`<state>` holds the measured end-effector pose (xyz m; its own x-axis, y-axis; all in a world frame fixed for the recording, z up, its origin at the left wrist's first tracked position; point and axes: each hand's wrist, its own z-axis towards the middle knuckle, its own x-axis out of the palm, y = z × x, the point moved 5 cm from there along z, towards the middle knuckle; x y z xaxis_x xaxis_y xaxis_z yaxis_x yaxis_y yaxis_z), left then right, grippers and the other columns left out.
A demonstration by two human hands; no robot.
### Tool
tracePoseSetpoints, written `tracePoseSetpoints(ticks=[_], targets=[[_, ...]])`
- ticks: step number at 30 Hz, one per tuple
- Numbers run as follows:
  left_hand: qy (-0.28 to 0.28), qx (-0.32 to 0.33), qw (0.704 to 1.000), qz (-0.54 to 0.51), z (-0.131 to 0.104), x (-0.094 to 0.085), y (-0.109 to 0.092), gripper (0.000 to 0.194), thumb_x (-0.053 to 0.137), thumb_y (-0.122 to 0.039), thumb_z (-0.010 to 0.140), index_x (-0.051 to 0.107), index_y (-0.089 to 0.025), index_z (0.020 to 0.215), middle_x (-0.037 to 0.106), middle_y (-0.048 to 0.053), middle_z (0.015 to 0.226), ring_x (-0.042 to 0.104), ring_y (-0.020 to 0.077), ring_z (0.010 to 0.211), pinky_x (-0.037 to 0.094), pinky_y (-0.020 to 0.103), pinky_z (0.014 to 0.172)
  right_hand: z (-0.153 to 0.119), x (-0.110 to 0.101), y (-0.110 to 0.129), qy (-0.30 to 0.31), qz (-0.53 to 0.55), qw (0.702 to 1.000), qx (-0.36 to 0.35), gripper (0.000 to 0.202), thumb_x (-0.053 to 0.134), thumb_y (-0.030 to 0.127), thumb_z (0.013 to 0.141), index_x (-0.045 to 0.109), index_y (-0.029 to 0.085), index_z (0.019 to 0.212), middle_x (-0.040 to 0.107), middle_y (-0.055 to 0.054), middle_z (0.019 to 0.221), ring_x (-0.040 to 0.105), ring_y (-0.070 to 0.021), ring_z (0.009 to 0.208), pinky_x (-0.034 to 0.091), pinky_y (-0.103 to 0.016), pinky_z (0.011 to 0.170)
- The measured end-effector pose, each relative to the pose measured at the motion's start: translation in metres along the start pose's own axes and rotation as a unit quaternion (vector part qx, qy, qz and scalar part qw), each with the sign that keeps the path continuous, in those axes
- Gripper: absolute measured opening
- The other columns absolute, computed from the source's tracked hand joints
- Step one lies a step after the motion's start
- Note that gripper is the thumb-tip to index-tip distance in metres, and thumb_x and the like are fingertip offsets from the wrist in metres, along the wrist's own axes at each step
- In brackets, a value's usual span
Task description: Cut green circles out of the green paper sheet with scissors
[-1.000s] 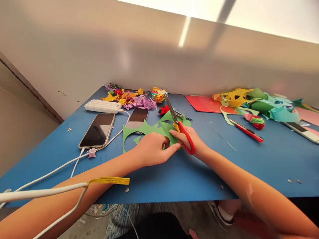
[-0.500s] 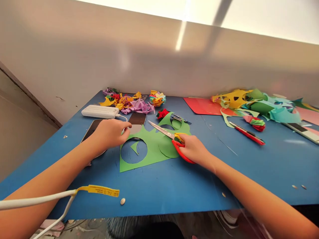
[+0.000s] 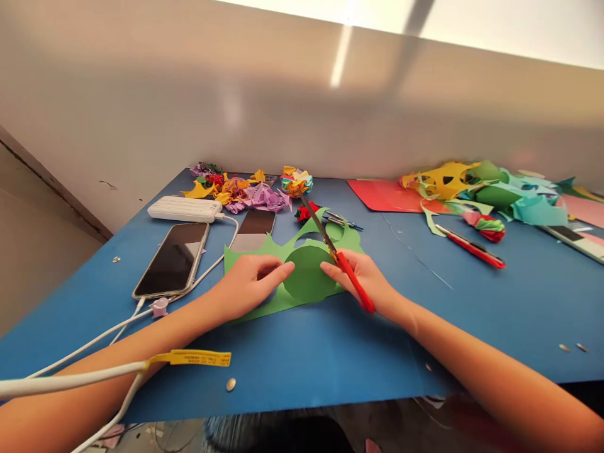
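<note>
My left hand [image 3: 252, 284] pinches the left edge of a green paper circle [image 3: 309, 274], its thumb in front and its other fingers partly hidden behind. At the circle's right edge my right hand [image 3: 365, 280] is closed, thumb against the paper. It also holds scissors [image 3: 352, 280] with red handles, their blades pointing up and away to the left. Under the circle and both hands lies a green paper sheet [image 3: 264, 309] with round cutouts, partly covered.
A phone [image 3: 174, 261], a white power bank [image 3: 184, 207] and cables lie left. Crumpled paper pieces [image 3: 264, 197] and a multicoloured paper ball [image 3: 297, 182] sit at the back. On the right are red paper [image 3: 377, 195], a red cutter [image 3: 472, 246] and paper scraps [image 3: 443, 182].
My left hand has come right and down from beside the white cable to the green circle. The circle is lifted between both hands, and the scissors have turned upward in my right hand.
</note>
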<state>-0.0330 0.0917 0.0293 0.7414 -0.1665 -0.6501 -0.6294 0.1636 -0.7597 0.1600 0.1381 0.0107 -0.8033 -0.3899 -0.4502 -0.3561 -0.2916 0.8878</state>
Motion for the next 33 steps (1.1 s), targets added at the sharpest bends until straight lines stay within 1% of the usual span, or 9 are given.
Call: tracePoseSetpoints(ticks=[3, 6, 10, 13, 20, 25, 28, 31, 33], targets=[[0.033, -0.017, 0.999, -0.021, 0.001, 0.017, 0.002, 0.043, 0.044, -0.049, 0.090, 0.042, -0.018, 0.061, 0.028, -0.006, 0.057, 0.028, 0.0090, 0.054, 0.024, 0.025, 0.051, -0.001, -0.002, 0.002, 0.008, 0.027, 1.000, 0.004, 0.047, 0.060, 0.057, 0.082, 0.034, 0.021, 0.066, 0.027, 0.006, 0.061, 0.025, -0.0087, 0.054, 0.024, -0.023, 0.049], [0.049, 0.047, 0.994, 0.082, -0.001, 0.020, 0.004, 0.039, 0.041, -0.042, 0.093, 0.053, -0.017, 0.066, 0.039, -0.004, 0.055, 0.034, 0.0099, 0.053, 0.027, 0.026, 0.054, 0.005, -0.016, -0.003, -0.018, 0.000, 1.000, 0.022, 0.051, 0.063, 0.061, 0.077, 0.035, 0.021, 0.063, 0.026, 0.006, 0.060, 0.024, -0.0085, 0.053, 0.022, -0.023, 0.048], [0.003, 0.129, 0.947, 0.293, -0.006, 0.010, 0.004, 0.039, 0.035, -0.036, 0.094, 0.062, -0.017, 0.073, 0.058, 0.002, 0.061, 0.049, 0.0141, 0.057, 0.027, 0.029, 0.057, 0.019, -0.055, -0.014, -0.154, -0.093, 0.983, 0.030, 0.043, 0.064, 0.051, 0.076, 0.038, 0.020, 0.061, 0.031, 0.006, 0.057, 0.027, -0.0095, 0.053, 0.022, -0.025, 0.050], [-0.033, 0.115, 0.930, 0.348, -0.007, 0.000, 0.005, 0.041, 0.033, -0.037, 0.095, 0.066, -0.018, 0.079, 0.066, 0.005, 0.067, 0.058, 0.0174, 0.062, 0.029, 0.030, 0.057, 0.029, -0.081, -0.026, -0.251, -0.135, 0.957, 0.045, 0.034, 0.063, 0.039, 0.076, 0.040, 0.020, 0.060, 0.034, 0.006, 0.057, 0.028, -0.0104, 0.055, 0.023, -0.027, 0.053], [-0.023, 0.073, 0.910, 0.407, -0.005, -0.011, 0.005, 0.038, 0.036, -0.038, 0.095, 0.069, -0.020, 0.087, 0.071, 0.004, 0.072, 0.064, 0.0189, 0.066, 0.032, 0.029, 0.055, 0.038, -0.116, -0.049, -0.329, -0.160, 0.927, 0.088, 0.029, 0.061, 0.030, 0.077, 0.041, 0.020, 0.059, 0.035, 0.004, 0.057, 0.028, -0.0122, 0.058, 0.024, -0.029, 0.056], [-0.010, 0.128, 0.918, 0.375, -0.009, -0.002, 0.001, 0.039, 0.036, -0.038, 0.096, 0.069, -0.018, 0.093, 0.072, 0.007, 0.082, 0.066, 0.0190, 0.074, 0.041, 0.029, 0.060, 0.041, -0.137, -0.064, -0.356, -0.148, 0.915, 0.121, 0.029, 0.062, 0.025, 0.076, 0.041, 0.020, 0.057, 0.034, 0.004, 0.055, 0.028, -0.0117, 0.057, 0.024, -0.028, 0.055], [-0.010, 0.179, 0.927, 0.329, -0.015, 0.008, -0.006, 0.045, 0.042, -0.046, 0.094, 0.062, -0.017, 0.122, 0.065, 0.014, 0.121, 0.065, 0.0247, 0.101, 0.049, 0.035, 0.080, 0.041, -0.144, -0.070, -0.348, -0.122, 0.918, 0.145, 0.025, 0.062, 0.021, 0.076, 0.046, 0.019, 0.058, 0.042, 0.003, 0.055, 0.034, -0.0114, 0.054, 0.027, -0.027, 0.053], [0.064, 0.244, 0.915, 0.314, -0.026, 0.026, -0.014, 0.056, 0.044, -0.050, 0.093, 0.047, -0.020, 0.141, 0.046, 0.014, 0.148, 0.048, 0.0309, 0.131, 0.038, 0.050, 0.104, 0.040, -0.147, -0.072, -0.312, -0.072, 0.928, 0.188, 0.026, 0.064, 0.022, 0.077, 0.046, 0.019, 0.057, 0.046, 0.001, 0.053, 0.037, -0.0106, 0.047, 0.030, -0.027, 0.048], [0.096, 0.263, 0.908, 0.311, -0.031, 0.033, -0.018, 0.055, 0.043, -0.051, 0.094, 0.052, -0.018, 0.137, 0.051, 0.015, 0.144, 0.049, 0.0314, 0.131, 0.034, 0.054, 0.107, 0.037, -0.149, -0.072, -0.276, -0.033, 0.935, 0.222, 0.030, 0.067, 0.024, 0.076, 0.044, 0.020, 0.057, 0.048, 0.000, 0.051, 0.035, -0.0091, 0.042, 0.030, -0.026, 0.043]])
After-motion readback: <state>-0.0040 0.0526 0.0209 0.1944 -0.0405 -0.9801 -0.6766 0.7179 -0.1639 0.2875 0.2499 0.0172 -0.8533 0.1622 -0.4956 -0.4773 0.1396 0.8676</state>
